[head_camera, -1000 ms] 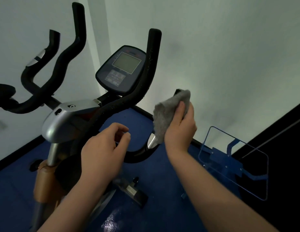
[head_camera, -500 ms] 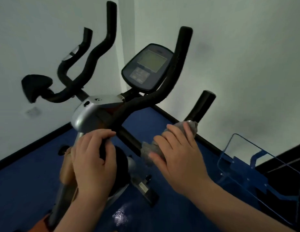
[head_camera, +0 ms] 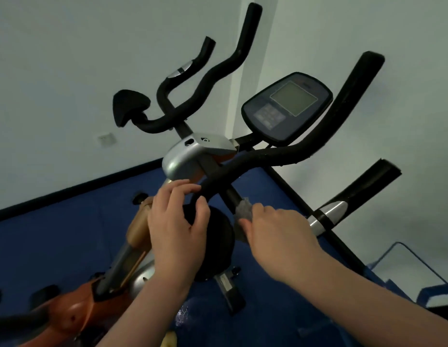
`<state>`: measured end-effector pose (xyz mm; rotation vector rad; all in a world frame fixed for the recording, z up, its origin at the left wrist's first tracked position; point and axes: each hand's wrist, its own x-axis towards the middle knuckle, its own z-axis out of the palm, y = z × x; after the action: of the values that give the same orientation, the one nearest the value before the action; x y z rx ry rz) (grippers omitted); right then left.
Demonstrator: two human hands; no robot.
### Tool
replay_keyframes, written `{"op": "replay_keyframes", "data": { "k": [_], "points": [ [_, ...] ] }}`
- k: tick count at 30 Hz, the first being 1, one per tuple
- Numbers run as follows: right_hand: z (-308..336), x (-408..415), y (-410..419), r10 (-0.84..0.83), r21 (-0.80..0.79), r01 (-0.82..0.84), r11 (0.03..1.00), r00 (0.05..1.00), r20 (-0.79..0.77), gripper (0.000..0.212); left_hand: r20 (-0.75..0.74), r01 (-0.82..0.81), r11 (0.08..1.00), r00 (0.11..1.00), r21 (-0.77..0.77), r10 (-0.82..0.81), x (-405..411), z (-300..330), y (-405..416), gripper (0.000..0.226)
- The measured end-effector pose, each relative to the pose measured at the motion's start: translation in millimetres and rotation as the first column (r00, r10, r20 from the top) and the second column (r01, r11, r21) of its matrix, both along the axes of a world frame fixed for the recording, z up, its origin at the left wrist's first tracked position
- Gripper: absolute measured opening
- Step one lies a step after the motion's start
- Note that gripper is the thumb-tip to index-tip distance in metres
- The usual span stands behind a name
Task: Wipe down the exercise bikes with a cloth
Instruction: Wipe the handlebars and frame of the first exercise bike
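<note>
Viewing from the head camera, a small grey fabric cloth is gripped by the right hand against the orange-framed exercise bike's black foam handlebar; the left hand, fingers loosely curled, is rested alongside. Console, grips and frame are judged still unwiped.

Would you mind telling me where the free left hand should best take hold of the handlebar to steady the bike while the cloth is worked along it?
Probably the near curved bend of the black foam handlebar, just ahead of the left hand. Come from above and wrap the fingers over: the bar there is round, padded and bare, clear of the grey cloth under the right hand.
</note>
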<state>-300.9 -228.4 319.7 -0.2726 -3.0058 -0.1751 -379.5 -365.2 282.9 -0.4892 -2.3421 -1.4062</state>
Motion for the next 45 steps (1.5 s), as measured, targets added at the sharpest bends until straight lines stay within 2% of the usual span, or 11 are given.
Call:
{"op": "replay_keyframes", "data": {
  "k": [5, 9, 15, 19, 22, 26, 29, 34, 38, 41, 45],
  "points": [
    [-1.9, -43.6, 2.2, 0.118, -0.078, -0.119, 0.99, 0.993, -0.017, 0.033, 0.007, -0.022, 1.0, 1.0, -0.014, 0.022, 0.6, -0.1, 0.0, 0.018],
    [-13.8, -21.8, 9.2, 0.061, -0.115, -0.071, 0.991, 0.994, -0.087, 0.042, 0.031, -0.018, 1.0, 0.999, -0.002, 0.018, 0.9, 0.9, -0.4, 0.02],
    [-9.3, -54.5, 5.8, 0.04, -0.143, -0.03, 0.989, 0.997, 0.07, 0.038, 0.038, 0.034, 0.999, 0.999, 0.03, -0.036, -0.7, 2.8, -0.8, 0.018],
    [-9.3, -22.6, 5.9, -0.006, -0.157, -0.001, 0.988, 0.999, -0.044, 0.041, 0.057, 0.099, 0.994, 0.993, 0.04, -0.102, -1.5, 3.3, -5.5, 0.017],
    [-0.4, 3.9, 6.6, 0.065, -0.108, -0.072, 0.991, 0.996, -0.065, 0.048, 0.055, 0.19, 0.978, 0.981, -0.08, -0.186, -7.5, -1.9, -20.5, 0.031],
    [31.7, -4.4, 14.1, -0.02, -0.33, -0.063, 0.942, 0.97, -0.244, 0.038, 0.046, 0.193, 0.949, 0.981, -0.248, -0.187, -25.9, -8.7, -44.8, 0.059],
    [54.4, -33.6, 7.0, 0.037, -0.289, -0.182, 0.94, 0.895, -0.444, 0.027, 0.07, 0.21, 0.965, 0.977, -0.157, -0.201, -28.5, -10.2, -45.9, 0.055],
    [38.6, -73.5, -8.7, 0.486, -0.15, -0.501, 0.852, 0.865, -0.128, 0.018, 0.117, 0.198, 0.968, 0.969, 0.155, -0.217, -17.9, -4.8, -33.1, 0.031],
    [34.7, -73.5, 13.3, 0.526, -0.118, -0.528, 0.841, 0.849, -0.049, 0.024, 0.127, 0.256, 0.936, 0.948, 0.242, -0.292, -16.7, -1.4, -20.1, 0.024],
    [48.0, -72.1, 39.9, 0.415, -0.051, -0.432, 0.9, 0.888, -0.198, 0.018, 0.092, 0.275, 0.935, 0.949, 0.222, -0.301, -17.8, -2.5, -14.3, 0.02],
    [52.7, -73.3, 27.9, 0.319, -0.174, -0.392, 0.903, 0.885, -0.34, 0.023, 0.087, 0.254, 0.934, 0.955, 0.25, -0.283, -17.2, -5.3, -12.3, 0.019]
  ]
}}
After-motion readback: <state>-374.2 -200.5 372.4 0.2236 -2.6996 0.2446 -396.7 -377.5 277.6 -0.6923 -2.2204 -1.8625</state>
